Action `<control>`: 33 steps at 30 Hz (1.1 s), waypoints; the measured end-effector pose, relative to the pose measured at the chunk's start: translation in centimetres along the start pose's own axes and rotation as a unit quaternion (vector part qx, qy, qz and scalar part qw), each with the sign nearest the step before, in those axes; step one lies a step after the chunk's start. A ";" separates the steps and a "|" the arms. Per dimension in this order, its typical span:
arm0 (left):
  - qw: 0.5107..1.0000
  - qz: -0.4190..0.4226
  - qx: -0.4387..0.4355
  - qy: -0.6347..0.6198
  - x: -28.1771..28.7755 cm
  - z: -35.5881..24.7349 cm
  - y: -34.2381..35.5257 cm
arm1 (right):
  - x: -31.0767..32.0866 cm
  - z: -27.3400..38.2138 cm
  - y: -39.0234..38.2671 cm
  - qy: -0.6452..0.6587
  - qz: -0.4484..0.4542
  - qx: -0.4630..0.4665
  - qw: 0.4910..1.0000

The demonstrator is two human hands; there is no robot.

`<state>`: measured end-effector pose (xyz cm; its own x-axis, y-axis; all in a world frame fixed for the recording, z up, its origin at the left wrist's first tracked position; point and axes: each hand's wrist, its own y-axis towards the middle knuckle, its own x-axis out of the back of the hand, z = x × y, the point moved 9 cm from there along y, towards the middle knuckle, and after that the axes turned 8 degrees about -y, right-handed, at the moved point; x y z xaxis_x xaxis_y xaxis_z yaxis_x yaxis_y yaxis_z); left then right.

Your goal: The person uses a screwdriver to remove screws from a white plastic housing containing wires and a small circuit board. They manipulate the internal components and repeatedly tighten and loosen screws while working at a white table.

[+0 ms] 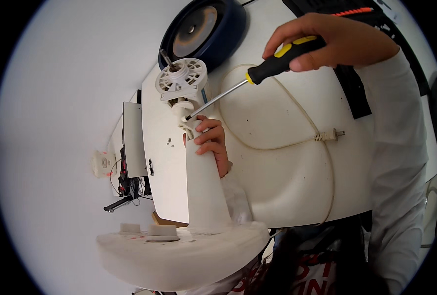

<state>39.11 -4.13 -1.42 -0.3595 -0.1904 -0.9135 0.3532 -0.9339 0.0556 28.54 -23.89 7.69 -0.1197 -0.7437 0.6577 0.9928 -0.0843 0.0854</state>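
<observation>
My right hand (321,44) grips a screwdriver (282,56) by its black and yellow handle. The shaft slants down to the left, and its tip meets the white joint below the motor housing (183,78) of an electric fan. My left hand (212,140) is wrapped round the top of the fan's white stand (206,187), just under that joint. The stand lies tilted, with its wide base (184,258) and grey knobs toward me. A bare metal shaft (166,59) sticks out of the motor housing; no blades are on it.
A dark blue round pan-like piece (235,34) lies at the back. The fan's power cord (277,147) loops over the white table (272,177), its plug (330,135) at the right. Small screws (169,142) lie left of the stand. A black tool case (353,91) sits at the right.
</observation>
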 end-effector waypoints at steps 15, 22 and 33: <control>0.999 -0.004 -0.018 0.041 -0.3 0.2 0.3 | 0.2 0.2 0.0 0.000 -0.027 0.088 0.996; 0.998 -0.031 -0.030 0.049 -1.0 0.9 -0.8 | 1.5 2.9 -1.0 -0.042 -0.081 0.183 0.979; 0.993 -0.054 -0.016 0.109 0.1 1.1 -1.2 | 10.1 9.2 -9.9 -0.171 -0.277 0.008 0.946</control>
<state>37.71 -3.41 -1.16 -0.2029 -0.0172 -0.9790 0.3508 -0.9348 -0.0562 17.44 -24.47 20.34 -0.6201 -0.3309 0.7114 0.7768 -0.3859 0.4976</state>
